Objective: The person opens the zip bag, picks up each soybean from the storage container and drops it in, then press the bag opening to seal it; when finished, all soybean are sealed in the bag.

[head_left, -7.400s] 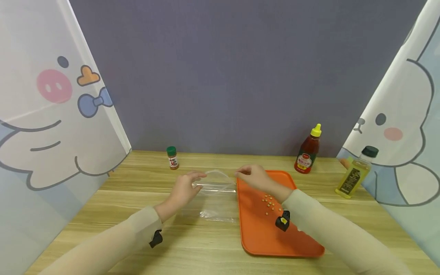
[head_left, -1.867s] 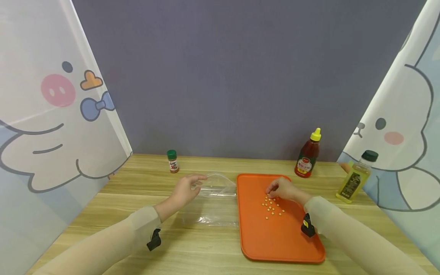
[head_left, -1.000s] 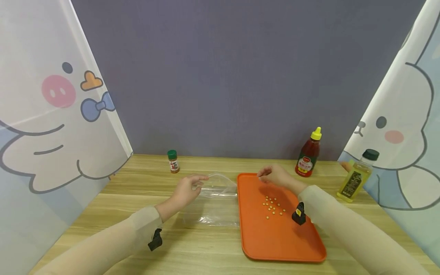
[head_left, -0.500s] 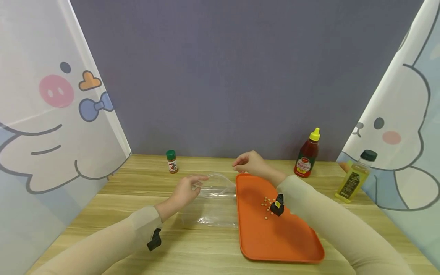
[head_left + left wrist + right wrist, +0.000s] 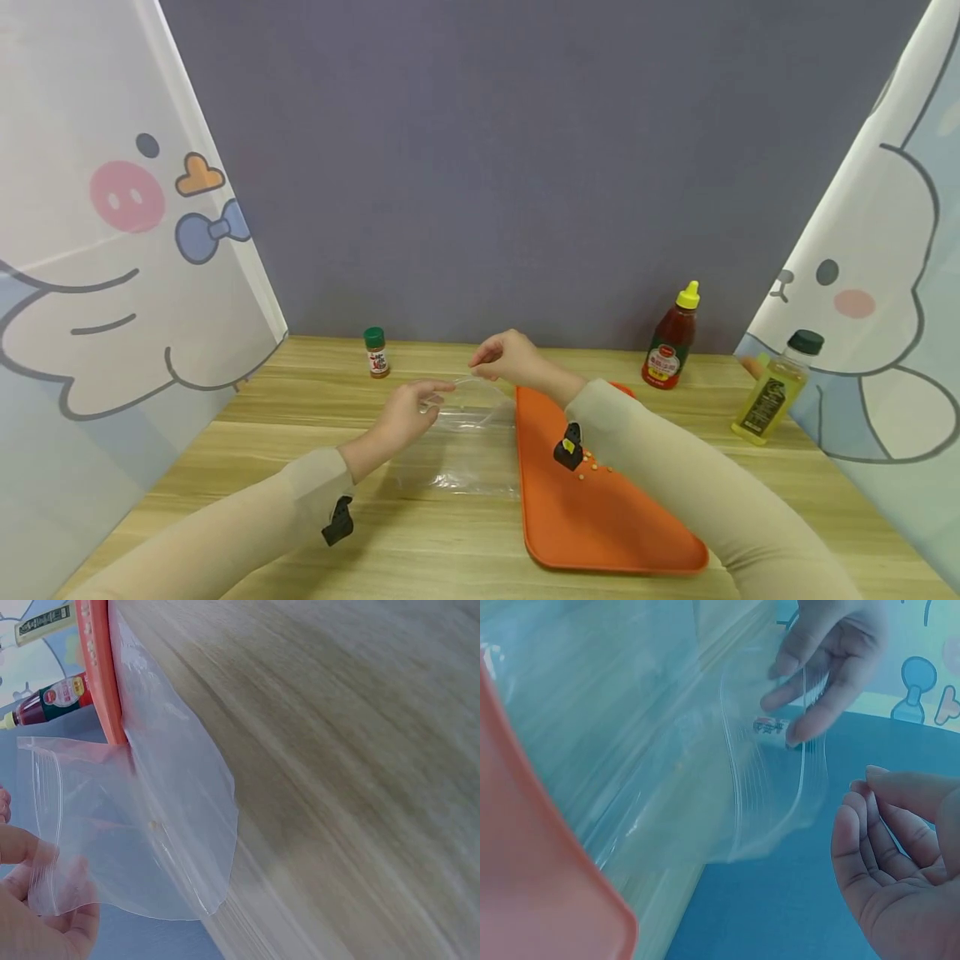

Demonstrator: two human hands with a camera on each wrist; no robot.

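Note:
In the head view my left hand (image 5: 408, 414) holds the near-left edge of a clear zip-lock bag (image 5: 468, 458) at its open mouth. The left wrist view shows my thumb and fingers round the zip edge of the bag (image 5: 97, 825). One soybean (image 5: 154, 823) shows in the bag there. My right hand (image 5: 510, 357) is just above the mouth, thumb and index fingertips pinched together. In the right wrist view the right hand (image 5: 900, 862) faces the zip strip; any soybean between its tips is hidden. Several soybeans (image 5: 595, 467) lie on the orange tray (image 5: 600, 533), partly behind my right sleeve.
A green-capped spice jar (image 5: 377, 353) stands at the back left of the wooden table (image 5: 420, 542). A red sauce bottle (image 5: 670, 337) and a yellow oil bottle (image 5: 777, 387) stand at the right. A grey wall (image 5: 480, 167) closes off the back.
My right hand pinched among the soybeans on the tray, then lifted and moved left to above the bag's mouth, fingertips still together. My left hand and the bag have stayed put.

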